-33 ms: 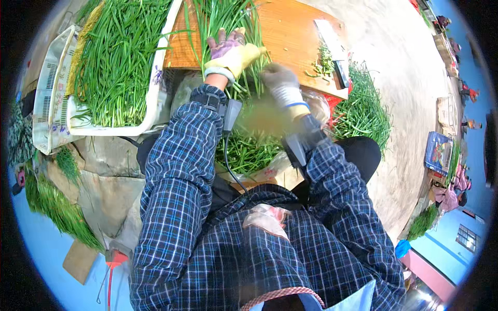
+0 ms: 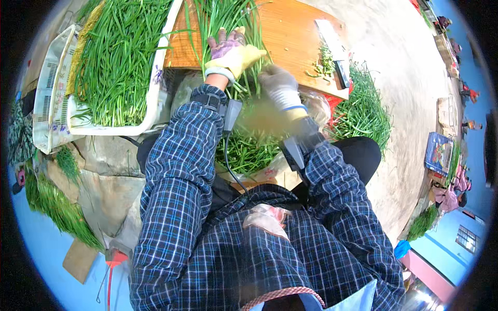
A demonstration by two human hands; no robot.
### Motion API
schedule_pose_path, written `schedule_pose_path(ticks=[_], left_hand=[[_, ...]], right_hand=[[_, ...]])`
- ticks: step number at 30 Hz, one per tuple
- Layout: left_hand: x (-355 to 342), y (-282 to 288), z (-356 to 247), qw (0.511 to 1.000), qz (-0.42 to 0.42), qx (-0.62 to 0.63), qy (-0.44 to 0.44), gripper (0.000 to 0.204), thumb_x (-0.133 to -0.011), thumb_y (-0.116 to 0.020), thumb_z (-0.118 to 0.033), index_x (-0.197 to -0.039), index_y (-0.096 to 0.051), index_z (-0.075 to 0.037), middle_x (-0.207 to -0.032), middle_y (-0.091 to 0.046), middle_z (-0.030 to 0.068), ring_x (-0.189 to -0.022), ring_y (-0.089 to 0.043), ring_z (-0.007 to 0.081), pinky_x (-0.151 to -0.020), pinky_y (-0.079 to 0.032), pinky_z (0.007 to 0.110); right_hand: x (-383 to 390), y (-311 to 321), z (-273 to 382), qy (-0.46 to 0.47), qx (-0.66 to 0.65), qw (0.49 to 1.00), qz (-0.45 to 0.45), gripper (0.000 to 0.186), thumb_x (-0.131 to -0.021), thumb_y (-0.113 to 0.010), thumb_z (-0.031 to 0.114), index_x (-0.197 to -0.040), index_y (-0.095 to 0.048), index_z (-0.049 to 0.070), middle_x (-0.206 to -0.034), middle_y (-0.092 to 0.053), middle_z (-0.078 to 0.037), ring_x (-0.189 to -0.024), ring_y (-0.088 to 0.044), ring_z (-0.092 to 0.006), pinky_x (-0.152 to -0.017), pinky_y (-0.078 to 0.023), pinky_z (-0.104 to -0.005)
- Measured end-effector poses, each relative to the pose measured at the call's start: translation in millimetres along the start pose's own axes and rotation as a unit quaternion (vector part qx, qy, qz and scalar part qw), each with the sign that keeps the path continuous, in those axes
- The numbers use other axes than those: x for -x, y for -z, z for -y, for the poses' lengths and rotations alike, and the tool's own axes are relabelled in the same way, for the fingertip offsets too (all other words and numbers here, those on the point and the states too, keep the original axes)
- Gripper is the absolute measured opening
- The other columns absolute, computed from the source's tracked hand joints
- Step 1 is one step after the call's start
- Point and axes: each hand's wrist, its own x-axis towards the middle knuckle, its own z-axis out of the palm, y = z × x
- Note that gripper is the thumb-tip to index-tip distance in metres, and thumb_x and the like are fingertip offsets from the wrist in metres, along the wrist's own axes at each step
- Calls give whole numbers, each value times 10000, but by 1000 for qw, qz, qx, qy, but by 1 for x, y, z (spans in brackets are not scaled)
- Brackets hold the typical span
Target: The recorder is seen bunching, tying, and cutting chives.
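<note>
A bunch of long green garlic chives (image 2: 228,13) lies across the orange-brown wooden board (image 2: 288,33). My left hand (image 2: 231,54), in a yellow and purple glove, rests on the bunch with its fingers spread. Close to the stem ends, at the board's near edge, my right hand (image 2: 278,85) in a greyish-white glove is closed with its fingers curled. What those fingers hold, if anything, is hidden. Below my hands, loose greens (image 2: 249,153) lie in a plastic-lined container between my knees; a blurred yellowish patch covers part of this spot.
At the left stands a white crate (image 2: 150,122) full of chives. A knife (image 2: 334,49) lies at the board's right side beside small trimmings (image 2: 325,65). More greens (image 2: 365,109) are heaped to the right of the board. Several people are far off at the right.
My right hand has shifted slightly left, toward the stem ends of the bunch. My left hand has barely moved on the chives.
</note>
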Motion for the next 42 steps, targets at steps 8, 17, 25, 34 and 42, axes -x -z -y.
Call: schedule_pose_path(ticks=[8,17,25,34,42], left_hand=[[-11,-32,22,995,-58,-68,-35,672,-902,-339,-509,-1488,-208,-208,-1556,-183,21,-1426,-133,351,-1100,-69,610],[-8,-24,16,998,-51,-37,-31,681,-891,-333,-500,-1485,-223,-187,-1550,-202,38,-1428,-142,329,-1110,-58,596],[-10,-13,4,998,15,-45,-43,696,-904,-300,-514,-1497,-177,-172,-1565,-135,33,-1437,-90,324,-1128,-51,572],[-5,-13,15,994,-95,-32,-51,672,-903,-389,-527,-1461,-266,-174,-1526,-255,34,-1400,-219,300,-1100,-202,515],[25,36,-10,986,-99,68,114,406,-961,-368,-362,-1167,-480,-30,-1021,-578,209,-965,-567,394,-995,-387,504]], right_hand=[[56,-16,-27,364,201,895,161,174,-829,-574,293,-905,-663,164,-808,-682,-107,-764,-675,-286,-682,-538,-406],[24,29,-15,74,47,996,4,364,-824,-573,413,-1055,-662,146,-968,-674,-159,-912,-650,-329,-843,-496,-410],[7,7,-29,22,-151,972,177,352,-820,-590,358,-1068,-679,126,-1090,-658,-140,-1008,-626,-283,-909,-479,-353],[33,81,-89,274,-11,951,140,411,-800,-661,325,-1172,-594,164,-1022,-661,-158,-926,-640,-336,-823,-499,-416],[-95,132,-173,-58,232,963,-126,375,-832,-501,146,-1201,-535,85,-1029,-651,-214,-932,-650,-357,-785,-513,-452]])
